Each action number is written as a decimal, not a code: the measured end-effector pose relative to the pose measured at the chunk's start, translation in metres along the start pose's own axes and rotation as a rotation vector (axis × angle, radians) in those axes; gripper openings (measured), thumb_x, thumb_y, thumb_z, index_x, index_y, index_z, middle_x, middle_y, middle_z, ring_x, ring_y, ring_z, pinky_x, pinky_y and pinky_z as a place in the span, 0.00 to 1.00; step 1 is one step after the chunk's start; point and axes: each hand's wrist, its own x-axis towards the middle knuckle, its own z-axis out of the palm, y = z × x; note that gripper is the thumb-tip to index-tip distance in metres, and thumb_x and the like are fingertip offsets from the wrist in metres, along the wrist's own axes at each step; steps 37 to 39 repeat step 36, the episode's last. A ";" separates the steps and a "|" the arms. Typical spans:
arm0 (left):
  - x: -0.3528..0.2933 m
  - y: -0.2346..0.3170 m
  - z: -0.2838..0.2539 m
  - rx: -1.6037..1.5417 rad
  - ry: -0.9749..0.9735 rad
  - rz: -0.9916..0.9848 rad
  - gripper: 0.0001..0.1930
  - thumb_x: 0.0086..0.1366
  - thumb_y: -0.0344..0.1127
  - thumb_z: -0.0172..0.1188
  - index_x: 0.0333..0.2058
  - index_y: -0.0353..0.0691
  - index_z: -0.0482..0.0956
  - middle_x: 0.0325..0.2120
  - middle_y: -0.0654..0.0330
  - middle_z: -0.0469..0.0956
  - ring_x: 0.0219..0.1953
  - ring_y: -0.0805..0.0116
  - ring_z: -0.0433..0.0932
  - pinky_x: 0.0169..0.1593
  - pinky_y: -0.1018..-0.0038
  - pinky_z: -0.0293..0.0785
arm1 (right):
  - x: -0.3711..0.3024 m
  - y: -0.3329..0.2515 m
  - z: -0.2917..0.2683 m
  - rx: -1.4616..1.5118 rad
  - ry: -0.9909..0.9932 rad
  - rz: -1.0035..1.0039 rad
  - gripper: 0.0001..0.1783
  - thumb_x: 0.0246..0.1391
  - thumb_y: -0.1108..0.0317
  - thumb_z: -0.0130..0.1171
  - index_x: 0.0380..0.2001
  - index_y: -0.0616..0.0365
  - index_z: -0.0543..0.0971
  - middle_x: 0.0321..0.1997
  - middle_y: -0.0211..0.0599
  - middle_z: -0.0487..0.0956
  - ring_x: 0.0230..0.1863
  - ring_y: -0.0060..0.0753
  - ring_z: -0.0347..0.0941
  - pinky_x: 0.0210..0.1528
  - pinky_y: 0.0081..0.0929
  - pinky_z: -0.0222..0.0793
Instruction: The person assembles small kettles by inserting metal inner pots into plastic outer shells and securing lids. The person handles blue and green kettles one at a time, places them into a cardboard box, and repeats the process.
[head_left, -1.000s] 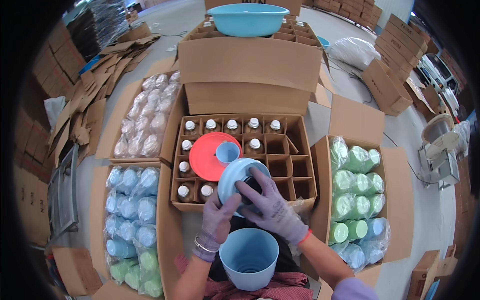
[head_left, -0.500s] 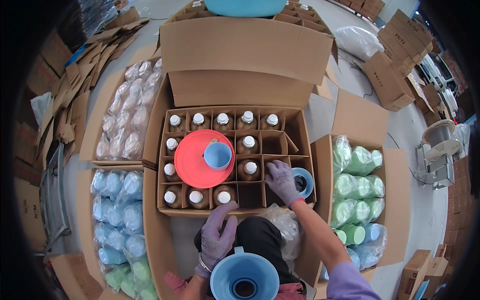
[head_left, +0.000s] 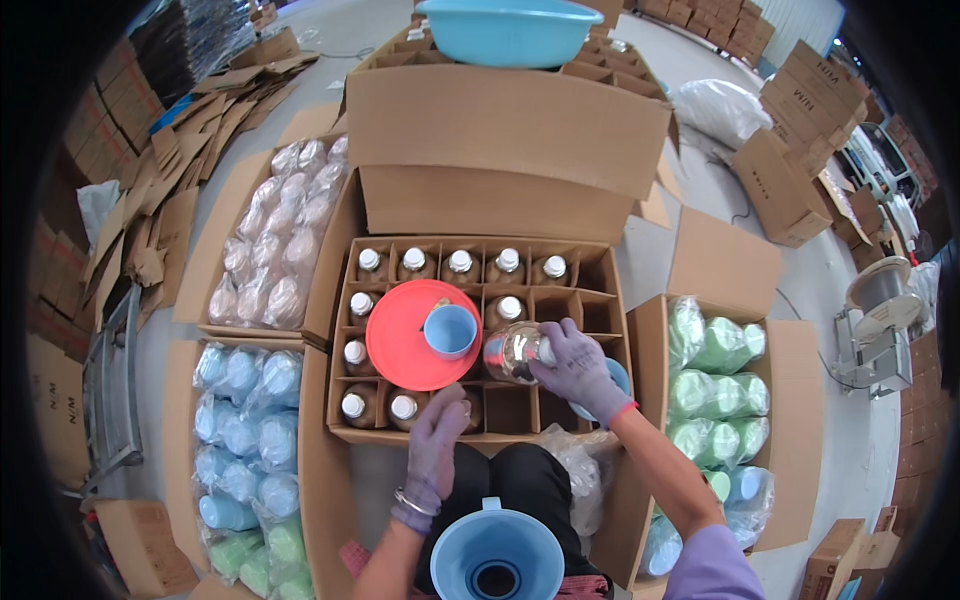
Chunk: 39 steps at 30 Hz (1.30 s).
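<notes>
My right hand [head_left: 583,372], in a grey-purple glove, grips a clear bottle [head_left: 512,353] near its white cap. The bottle is tilted on its side above the divided carton [head_left: 480,437]. My left hand [head_left: 440,437], gloved too, hovers at the carton's front edge with fingers stretched out, partly covering a bottle in the front row. Several white-capped bottles [head_left: 460,262] stand in the compartments. A red round plate [head_left: 400,345] rests over some of them and carries a blue cup [head_left: 450,331]. Partly behind my right hand sits a blue round piece [head_left: 618,378].
A blue funnel-like vessel [head_left: 497,550] is at my lap. Wrapped blue cups [head_left: 240,375] fill a left carton, with pinkish ones [head_left: 270,245] behind. Green cups [head_left: 720,395] lie in the right carton. Beyond the raised flap [head_left: 500,120] is a blue basin [head_left: 510,35].
My right hand, earlier at the compartments beside the blue round piece, now holds a tilted bottle above the carton. My left hand has stayed near the front edge. The whole view has shifted slightly.
</notes>
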 end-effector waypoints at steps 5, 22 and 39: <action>0.013 0.021 0.008 -0.093 -0.273 -0.186 0.39 0.69 0.71 0.44 0.64 0.44 0.65 0.56 0.57 0.73 0.54 0.60 0.77 0.54 0.59 0.78 | -0.077 -0.055 -0.107 0.292 0.333 -0.268 0.28 0.48 0.61 0.68 0.49 0.60 0.70 0.38 0.46 0.72 0.36 0.52 0.73 0.38 0.43 0.70; -0.162 0.092 -0.042 0.771 -0.197 0.336 0.38 0.49 0.38 0.74 0.55 0.32 0.65 0.49 0.51 0.73 0.52 0.63 0.74 0.59 0.66 0.72 | -0.292 -0.088 -0.044 0.796 0.033 -0.215 0.37 0.55 0.62 0.64 0.66 0.62 0.66 0.67 0.57 0.65 0.68 0.55 0.63 0.70 0.42 0.60; -0.174 0.047 -0.119 0.984 -0.491 0.308 0.30 0.64 0.35 0.66 0.63 0.38 0.67 0.59 0.48 0.74 0.60 0.57 0.75 0.62 0.66 0.71 | -0.186 -0.162 -0.122 0.777 -0.003 -0.841 0.50 0.43 0.60 0.76 0.68 0.61 0.65 0.69 0.52 0.63 0.68 0.52 0.64 0.68 0.43 0.62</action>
